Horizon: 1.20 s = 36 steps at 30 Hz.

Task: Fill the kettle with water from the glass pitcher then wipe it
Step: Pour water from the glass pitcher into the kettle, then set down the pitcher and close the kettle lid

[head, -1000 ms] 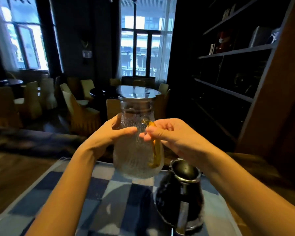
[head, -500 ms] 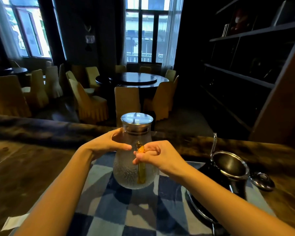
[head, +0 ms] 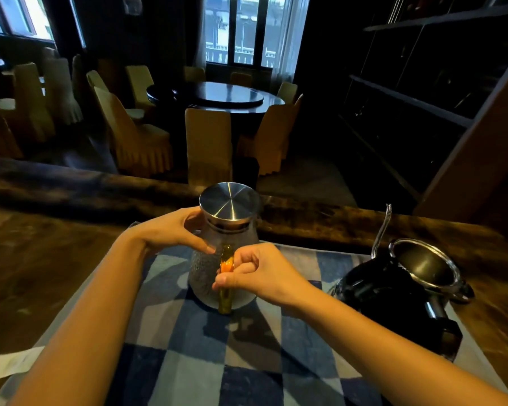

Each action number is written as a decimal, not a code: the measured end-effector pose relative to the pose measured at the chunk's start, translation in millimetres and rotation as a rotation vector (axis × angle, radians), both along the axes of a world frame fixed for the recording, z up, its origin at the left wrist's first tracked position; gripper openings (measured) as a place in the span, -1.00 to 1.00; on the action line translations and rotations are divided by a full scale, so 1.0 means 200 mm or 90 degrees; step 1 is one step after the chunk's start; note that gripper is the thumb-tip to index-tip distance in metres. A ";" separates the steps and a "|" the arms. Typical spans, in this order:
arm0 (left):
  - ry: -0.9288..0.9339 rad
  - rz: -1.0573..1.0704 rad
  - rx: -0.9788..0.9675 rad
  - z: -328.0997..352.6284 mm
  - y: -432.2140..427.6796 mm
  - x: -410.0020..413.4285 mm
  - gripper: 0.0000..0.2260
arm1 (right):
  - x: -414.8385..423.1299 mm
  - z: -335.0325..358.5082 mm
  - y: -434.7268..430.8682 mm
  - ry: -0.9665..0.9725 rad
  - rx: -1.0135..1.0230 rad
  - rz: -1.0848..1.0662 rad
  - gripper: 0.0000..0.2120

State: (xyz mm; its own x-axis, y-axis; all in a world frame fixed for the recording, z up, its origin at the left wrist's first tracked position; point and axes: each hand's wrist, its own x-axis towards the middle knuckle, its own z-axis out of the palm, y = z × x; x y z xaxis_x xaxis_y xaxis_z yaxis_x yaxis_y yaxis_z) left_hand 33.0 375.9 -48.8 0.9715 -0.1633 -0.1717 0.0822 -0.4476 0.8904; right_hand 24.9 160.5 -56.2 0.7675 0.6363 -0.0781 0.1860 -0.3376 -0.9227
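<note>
The textured glass pitcher [head: 206, 276] with a steel lid [head: 230, 201] and an amber handle stands upright on the blue checked cloth [head: 217, 347]. My left hand [head: 173, 230] wraps the pitcher's neck from the left. My right hand [head: 255, 273] is closed around the amber handle on the near side. The dark kettle [head: 393, 294] stands on the cloth to the right, its mouth open, with a thin curved spout rising behind it.
A wooden counter [head: 41, 259] carries the cloth. A round lid [head: 464, 294] lies right of the kettle. A white slip of paper [head: 12, 364] lies at the near left. Beyond the counter are a round table, covered chairs, and dark shelves at right.
The pitcher has come down from held up in the air beside the kettle and now stands on the cloth. Both hands stayed on it.
</note>
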 end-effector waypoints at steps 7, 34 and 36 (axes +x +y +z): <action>-0.010 0.008 -0.010 0.00 -0.03 -0.05 -0.55 | -0.02 -0.02 0.00 -0.016 0.026 -0.018 -0.76; -0.230 0.255 0.535 0.39 -0.79 -0.37 0.01 | 0.23 0.32 -0.65 -0.612 -0.406 0.113 -0.39; -0.219 0.198 0.536 0.38 -0.93 -0.31 0.00 | 0.28 0.33 -0.76 -0.612 -0.411 0.080 -0.37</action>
